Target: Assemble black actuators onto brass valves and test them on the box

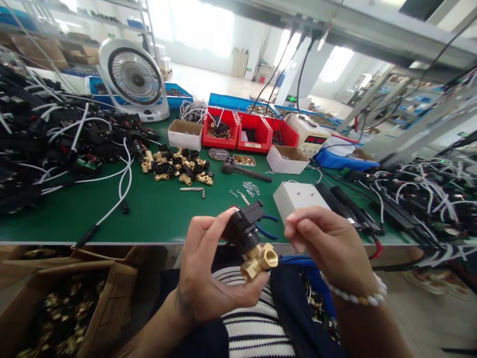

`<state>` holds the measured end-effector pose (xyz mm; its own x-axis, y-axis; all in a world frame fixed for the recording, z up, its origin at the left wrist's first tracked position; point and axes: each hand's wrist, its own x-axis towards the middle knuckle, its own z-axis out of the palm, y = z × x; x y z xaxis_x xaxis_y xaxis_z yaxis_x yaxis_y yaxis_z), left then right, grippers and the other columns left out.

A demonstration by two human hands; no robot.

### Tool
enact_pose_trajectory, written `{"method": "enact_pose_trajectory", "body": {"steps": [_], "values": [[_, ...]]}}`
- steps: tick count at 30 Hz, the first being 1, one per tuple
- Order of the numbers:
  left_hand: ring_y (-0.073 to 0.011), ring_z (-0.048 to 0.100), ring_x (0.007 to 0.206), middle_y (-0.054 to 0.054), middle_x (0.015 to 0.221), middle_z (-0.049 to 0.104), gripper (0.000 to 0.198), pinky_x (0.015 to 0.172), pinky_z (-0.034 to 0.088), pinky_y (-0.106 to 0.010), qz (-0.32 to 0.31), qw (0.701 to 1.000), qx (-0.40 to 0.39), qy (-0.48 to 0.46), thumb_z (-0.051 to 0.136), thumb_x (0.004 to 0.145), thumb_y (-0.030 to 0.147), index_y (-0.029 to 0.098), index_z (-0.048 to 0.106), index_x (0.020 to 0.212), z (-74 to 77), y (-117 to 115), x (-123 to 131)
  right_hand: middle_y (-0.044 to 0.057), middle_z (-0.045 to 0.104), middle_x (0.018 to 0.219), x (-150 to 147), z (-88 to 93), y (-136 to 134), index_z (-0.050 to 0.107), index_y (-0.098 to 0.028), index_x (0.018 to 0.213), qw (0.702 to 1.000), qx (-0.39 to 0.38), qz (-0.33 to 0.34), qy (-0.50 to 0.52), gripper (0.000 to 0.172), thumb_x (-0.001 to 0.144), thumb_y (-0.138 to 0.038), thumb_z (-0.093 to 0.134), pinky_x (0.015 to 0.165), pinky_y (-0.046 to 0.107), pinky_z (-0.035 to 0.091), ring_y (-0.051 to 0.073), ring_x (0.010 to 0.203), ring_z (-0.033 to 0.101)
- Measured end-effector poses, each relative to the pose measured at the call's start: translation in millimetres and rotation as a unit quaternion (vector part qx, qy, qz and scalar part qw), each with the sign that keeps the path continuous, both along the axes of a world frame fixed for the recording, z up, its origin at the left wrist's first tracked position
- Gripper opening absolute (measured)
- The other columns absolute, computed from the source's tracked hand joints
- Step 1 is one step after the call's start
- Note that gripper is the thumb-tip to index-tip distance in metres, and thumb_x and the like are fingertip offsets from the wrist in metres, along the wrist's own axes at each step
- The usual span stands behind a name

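Observation:
My left hand (pixel 204 281) grips a brass valve (pixel 259 261) with a black actuator body on top, thumb under the brass and fingers on the black part. The valve is tilted, one threaded port facing right, above the bench's front edge. To its right, apart from it, my right hand (pixel 333 243) is closed in a pinch; whatever sits between the fingertips is too small to make out. Just behind the valve lie blue-handled pliers (pixel 269 234), partly hidden. Small wire clips (pixel 251 189) are scattered beyond them on the green bench (pixel 160 219).
Brass and black fittings (pixel 179 164) are heaped mid-bench near a black mallet-shaped tool (pixel 244 170). Red bins (pixel 253 144) and a fan (pixel 136 79) stand behind. A white switch box (pixel 294 196) is near my right hand. Cabled parts (pixel 48 134) crowd both sides.

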<state>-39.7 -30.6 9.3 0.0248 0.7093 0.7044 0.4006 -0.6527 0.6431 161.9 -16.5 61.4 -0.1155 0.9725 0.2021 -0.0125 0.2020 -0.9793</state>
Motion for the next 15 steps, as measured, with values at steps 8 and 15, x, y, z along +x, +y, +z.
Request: {"method": "enact_pose_trajectory", "body": {"steps": [8,15], "values": [[-0.0186,0.054,0.09,-0.009,0.101,0.056,0.073,0.076,0.057,-0.029,0.007,0.998,0.011,0.064,0.073,0.067,0.034,0.007,0.05,0.131,7.1,1.7,-2.8,-0.002,0.073,0.079,-12.3,19.3,-8.2,0.074,-0.026,0.097,0.978,0.107,-0.005,-0.181,0.021,0.094,-0.014,0.057,0.066,0.015,0.055,0.007,0.067,0.066],[-0.0181,0.055,0.087,-0.009,0.099,0.055,0.068,0.074,0.056,-0.03,0.005,0.997,0.008,0.081,0.071,0.07,0.036,0.006,0.05,0.128,7.2,4.0,-1.6,-0.004,0.074,0.089,-29.1,18.5,-7.6,0.066,-0.027,0.096,0.988,0.094,0.015,-0.125,0.019,0.092,-0.01,0.058,0.076,0.017,0.056,0.008,0.082,0.07]]}}
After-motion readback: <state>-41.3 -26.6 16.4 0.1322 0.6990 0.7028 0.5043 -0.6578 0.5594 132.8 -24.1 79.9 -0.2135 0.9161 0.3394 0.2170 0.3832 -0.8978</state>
